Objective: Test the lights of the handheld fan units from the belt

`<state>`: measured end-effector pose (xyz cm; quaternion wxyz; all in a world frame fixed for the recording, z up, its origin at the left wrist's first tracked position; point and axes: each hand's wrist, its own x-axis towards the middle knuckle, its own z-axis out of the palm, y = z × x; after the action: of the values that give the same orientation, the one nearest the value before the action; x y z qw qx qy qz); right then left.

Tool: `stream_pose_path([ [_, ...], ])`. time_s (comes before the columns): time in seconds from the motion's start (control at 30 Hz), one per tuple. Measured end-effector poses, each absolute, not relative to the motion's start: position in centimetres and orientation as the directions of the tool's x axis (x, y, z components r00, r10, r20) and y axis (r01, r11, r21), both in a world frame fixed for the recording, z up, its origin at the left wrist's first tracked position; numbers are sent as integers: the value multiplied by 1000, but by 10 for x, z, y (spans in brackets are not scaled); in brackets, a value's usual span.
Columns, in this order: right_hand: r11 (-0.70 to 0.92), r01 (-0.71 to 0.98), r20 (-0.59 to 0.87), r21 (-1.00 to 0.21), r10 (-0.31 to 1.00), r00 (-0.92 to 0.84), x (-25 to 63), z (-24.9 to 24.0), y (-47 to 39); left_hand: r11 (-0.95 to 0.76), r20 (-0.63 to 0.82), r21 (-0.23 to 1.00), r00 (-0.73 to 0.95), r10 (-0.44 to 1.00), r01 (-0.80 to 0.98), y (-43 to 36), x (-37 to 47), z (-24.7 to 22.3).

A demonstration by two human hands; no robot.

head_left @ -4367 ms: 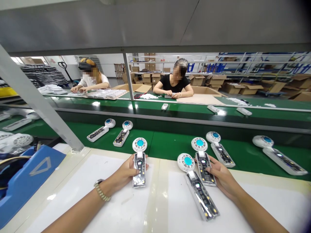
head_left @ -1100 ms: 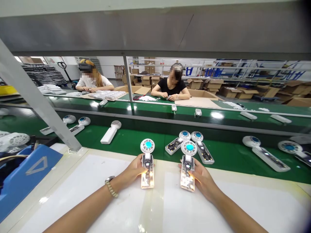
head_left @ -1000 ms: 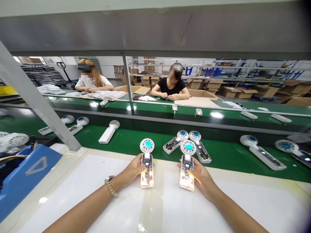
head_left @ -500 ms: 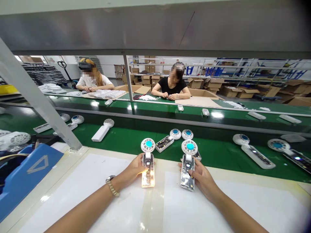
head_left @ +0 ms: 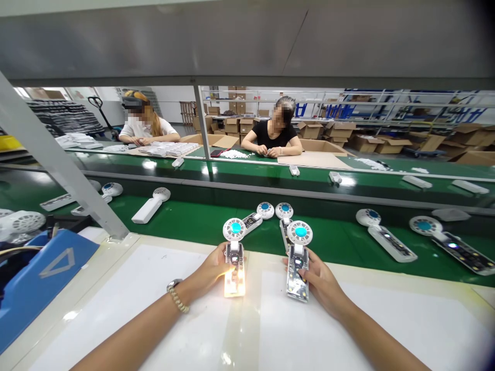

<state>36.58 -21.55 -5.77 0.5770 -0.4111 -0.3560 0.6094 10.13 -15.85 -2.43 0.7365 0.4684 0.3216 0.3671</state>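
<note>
My left hand [head_left: 214, 269] is closed around a small handheld fan [head_left: 234, 230], thumb on its clear body, which glows yellow-white at the lower end. In my right hand [head_left: 319, 275] is a second fan [head_left: 299, 233] with a clear body, unlit at the bottom, my thumb pressed on its middle. Both fans stand head up, side by side above the white work surface [head_left: 286, 330], each with a round white head and blue centre. Just behind them, two similar fans [head_left: 265, 210] [head_left: 284, 211] lie on the green belt.
More fans lie along the green belt [head_left: 193, 221], left and right. A blue bin [head_left: 46, 283] stands at left, beside a slanted metal post [head_left: 65, 154]. Two people [head_left: 145, 129] [head_left: 275, 135] sit across the line. A metal shelf [head_left: 247, 41] hangs overhead.
Fans on the near belt have shifted left, while white parts on the far belt have shifted right. The glow in the fan in my left hand is brighter. Both hands keep their grip.
</note>
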Motion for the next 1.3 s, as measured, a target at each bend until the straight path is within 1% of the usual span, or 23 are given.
stream_pose_path([
  [0.17,-99,-408,-99,-908,995,-20,367,-58,-215,297,-127,921,527,840,-252,-157,101,-27],
  [0.53,-94,-415,-90,-905,996,-30,367,-54,-217,307,-151,927,536,831,-214,-157,100,-28],
  [0.87,-113,-426,-108,-898,994,-37,367,-54,-217,317,-152,921,540,828,-227,-155,100,-30],
  [1.07,-109,-440,-103,-891,994,-36,367,-55,-217,345,-164,908,556,815,-239,-154,98,-31],
  [1.3,-94,-449,-83,-889,996,-44,369,-58,-216,337,-152,909,555,818,-247,-154,100,-30],
])
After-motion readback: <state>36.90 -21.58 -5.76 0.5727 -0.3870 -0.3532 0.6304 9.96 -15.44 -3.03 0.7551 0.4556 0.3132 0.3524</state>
